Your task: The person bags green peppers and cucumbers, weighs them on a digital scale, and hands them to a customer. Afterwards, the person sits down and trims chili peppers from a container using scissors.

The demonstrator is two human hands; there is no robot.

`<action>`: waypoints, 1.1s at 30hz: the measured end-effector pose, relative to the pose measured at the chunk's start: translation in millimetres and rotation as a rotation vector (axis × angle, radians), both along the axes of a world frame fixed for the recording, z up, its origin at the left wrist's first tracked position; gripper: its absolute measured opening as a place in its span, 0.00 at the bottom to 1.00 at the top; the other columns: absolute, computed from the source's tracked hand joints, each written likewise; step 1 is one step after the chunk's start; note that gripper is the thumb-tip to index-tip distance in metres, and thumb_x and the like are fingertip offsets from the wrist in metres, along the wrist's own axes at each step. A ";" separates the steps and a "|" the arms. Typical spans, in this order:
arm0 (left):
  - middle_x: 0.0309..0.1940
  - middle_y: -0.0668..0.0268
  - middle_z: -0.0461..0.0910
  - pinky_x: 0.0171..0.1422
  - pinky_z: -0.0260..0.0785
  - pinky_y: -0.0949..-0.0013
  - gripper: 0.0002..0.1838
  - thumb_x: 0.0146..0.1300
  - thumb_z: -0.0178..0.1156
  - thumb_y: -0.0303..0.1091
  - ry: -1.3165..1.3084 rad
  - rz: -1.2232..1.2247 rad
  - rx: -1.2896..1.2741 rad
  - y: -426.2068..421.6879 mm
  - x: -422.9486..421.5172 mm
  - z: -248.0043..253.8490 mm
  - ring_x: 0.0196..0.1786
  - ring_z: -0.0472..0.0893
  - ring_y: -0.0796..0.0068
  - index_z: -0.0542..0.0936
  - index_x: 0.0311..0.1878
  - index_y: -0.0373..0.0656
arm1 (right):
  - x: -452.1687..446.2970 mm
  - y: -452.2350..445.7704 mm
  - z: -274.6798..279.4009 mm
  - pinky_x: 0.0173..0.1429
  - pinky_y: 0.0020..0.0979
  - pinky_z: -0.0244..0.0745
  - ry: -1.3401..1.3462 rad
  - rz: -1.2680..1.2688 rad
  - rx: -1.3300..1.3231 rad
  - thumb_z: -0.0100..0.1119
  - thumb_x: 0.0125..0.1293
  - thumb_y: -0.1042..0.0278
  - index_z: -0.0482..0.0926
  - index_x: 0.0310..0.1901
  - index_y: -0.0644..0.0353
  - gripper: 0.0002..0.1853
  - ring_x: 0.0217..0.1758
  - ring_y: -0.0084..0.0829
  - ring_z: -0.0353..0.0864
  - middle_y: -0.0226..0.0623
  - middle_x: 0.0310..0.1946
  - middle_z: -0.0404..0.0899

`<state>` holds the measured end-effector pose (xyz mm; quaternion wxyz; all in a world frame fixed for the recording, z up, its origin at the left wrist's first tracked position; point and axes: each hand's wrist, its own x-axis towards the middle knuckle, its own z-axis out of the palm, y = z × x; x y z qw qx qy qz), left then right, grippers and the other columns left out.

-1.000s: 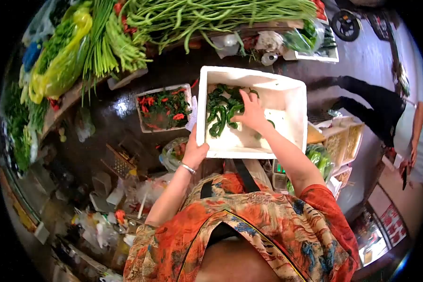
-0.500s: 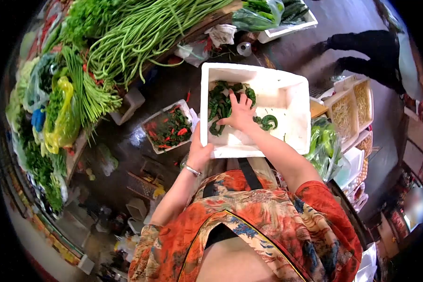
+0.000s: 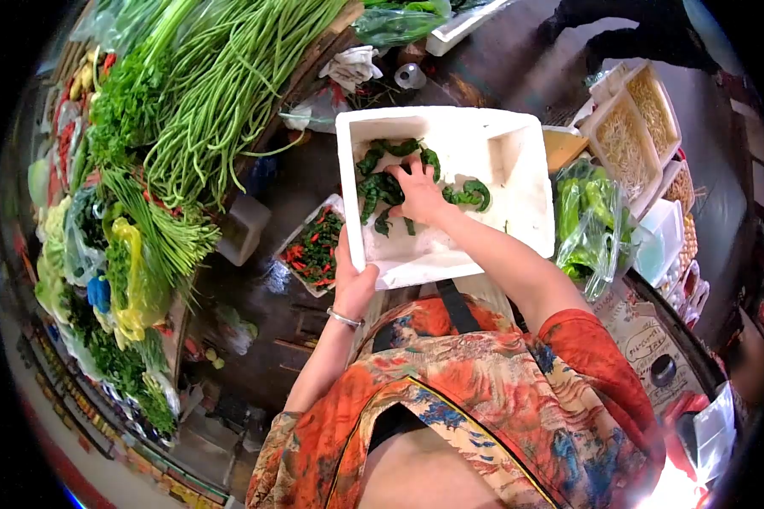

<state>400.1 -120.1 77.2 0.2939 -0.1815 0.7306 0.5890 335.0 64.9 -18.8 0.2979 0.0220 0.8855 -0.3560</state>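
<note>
A white foam box [image 3: 505,246] is tilted toward me in front of my body. My left hand [image 3: 354,284] is closed around its near left corner, thumb on the rim. Inside, dark green wrinkled peppers [image 3: 373,188] lie mostly in the left half, with a curled green pepper [image 3: 475,195] nearer the middle. My right hand [image 3: 420,199] reaches into the box with its fingers spread, touching the peppers on the left; its fingertips are partly hidden among them. Whether it grips any pepper is not clear.
Left of the box, a smaller crate [image 3: 314,250] holds red and green chillies. Long beans [image 3: 238,93] and leafy greens cover the stall at upper left. Bagged green peppers [image 3: 584,225] and bean sprout trays [image 3: 624,140] stand at right. A person's dark-clothed legs [image 3: 637,38] show at upper right.
My right hand has shifted slightly left in the box, its fingers now in among the peppers, which are rearranged. The view has turned. My left hand still holds the box corner.
</note>
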 end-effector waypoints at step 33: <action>0.60 0.58 0.70 0.62 0.67 0.67 0.42 0.47 0.48 0.17 0.121 -0.029 0.155 -33.9 -62.6 35.4 0.58 0.73 0.67 0.56 0.72 0.39 | 37.8 47.3 137.4 0.43 0.26 0.74 -0.065 -0.975 -1.014 0.67 0.59 0.68 0.77 0.52 0.54 0.18 0.38 0.20 0.77 0.27 0.39 0.81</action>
